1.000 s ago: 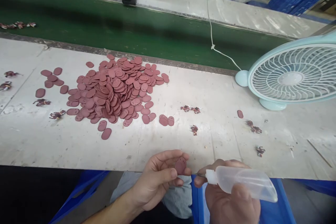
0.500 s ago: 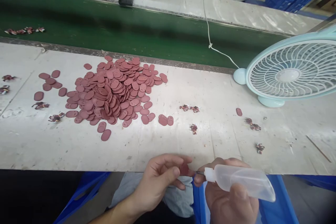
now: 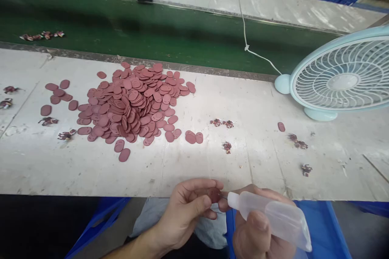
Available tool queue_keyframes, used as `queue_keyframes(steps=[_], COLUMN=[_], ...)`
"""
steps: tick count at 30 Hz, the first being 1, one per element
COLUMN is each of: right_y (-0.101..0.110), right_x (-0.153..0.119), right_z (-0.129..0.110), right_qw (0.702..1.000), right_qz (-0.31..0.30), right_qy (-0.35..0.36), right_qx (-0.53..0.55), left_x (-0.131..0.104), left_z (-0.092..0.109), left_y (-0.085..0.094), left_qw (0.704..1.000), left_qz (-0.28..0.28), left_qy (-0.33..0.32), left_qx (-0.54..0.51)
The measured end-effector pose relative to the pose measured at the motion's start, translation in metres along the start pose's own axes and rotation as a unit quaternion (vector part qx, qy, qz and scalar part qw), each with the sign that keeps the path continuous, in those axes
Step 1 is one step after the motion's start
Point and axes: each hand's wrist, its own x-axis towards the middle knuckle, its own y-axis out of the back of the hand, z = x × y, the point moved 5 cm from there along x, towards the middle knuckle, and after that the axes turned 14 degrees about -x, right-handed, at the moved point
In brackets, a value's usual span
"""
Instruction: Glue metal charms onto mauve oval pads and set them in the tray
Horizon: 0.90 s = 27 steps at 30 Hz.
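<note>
Between the thumb and fingers of my left hand (image 3: 185, 214) is a small reddish-brown oval disc (image 3: 214, 195) with tiny holes. My right hand (image 3: 258, 226) grips a translucent squeeze bottle (image 3: 270, 214) with a white cap and a thin metal needle tip. The bottle lies tilted, and its needle points left at the disc's face; whether it touches cannot be made out. Both hands are at the near edge of the white table (image 3: 182, 174). Beyond them lies a large pile of matching oval discs (image 3: 130, 105).
Small brown figures (image 3: 221, 123) lie scattered on the table, with several more figures (image 3: 42, 35) on the green conveyor belt (image 3: 182, 40). A light blue fan (image 3: 343, 81) stands at the right, its white cord crossing the belt. Below the table edge is a blue crate (image 3: 322, 226).
My right hand has brought the bottle left, its needle now at the disc. The disc's face has turned more toward me. Figures on the belt have shifted right.
</note>
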Motion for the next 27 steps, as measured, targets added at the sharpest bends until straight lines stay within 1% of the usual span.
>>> queue_keyframes(steps=[4, 8, 12, 14, 20, 23, 27], right_y=[0.0, -0.0003, -0.0001, -0.0004, 0.0038, 0.0052, 0.0055], right_x=[0.0007, 0.0007, 0.0001, 0.0005, 0.0027, 0.0028, 0.0036], right_z=[0.0008, 0.0017, -0.0006, 0.0, 0.0039, 0.0041, 0.0032], right_qw=[1.0, 0.999, 1.0, 0.999, 0.993, 0.99, 0.989], right_qz=[-0.003, -0.023, -0.016, -0.03, -0.1, -0.127, -0.144], right_qy=[0.004, 0.001, 0.005, -0.004, -0.014, -0.018, -0.015], right_qx=[-0.009, 0.025, 0.011, 0.012, 0.063, 0.061, 0.042], left_x=[-0.0007, -0.001, -0.0006, -0.0006, -0.002, -0.0023, -0.0011], left_z=[0.0007, 0.0011, 0.0014, 0.0018, 0.0012, 0.0011, 0.0014], left_y=[0.0012, 0.0015, -0.0003, -0.0009, 0.0033, 0.0045, 0.0048], left_qw=[1.0, 1.0, 1.0, 1.0, 1.0, 1.0, 0.999], left_qz=[0.011, 0.009, 0.003, -0.001, -0.004, -0.002, -0.003], left_qy=[-0.003, 0.0, 0.004, 0.002, 0.007, 0.007, 0.008], left_qx=[-0.006, -0.012, -0.02, -0.022, -0.029, -0.031, -0.031])
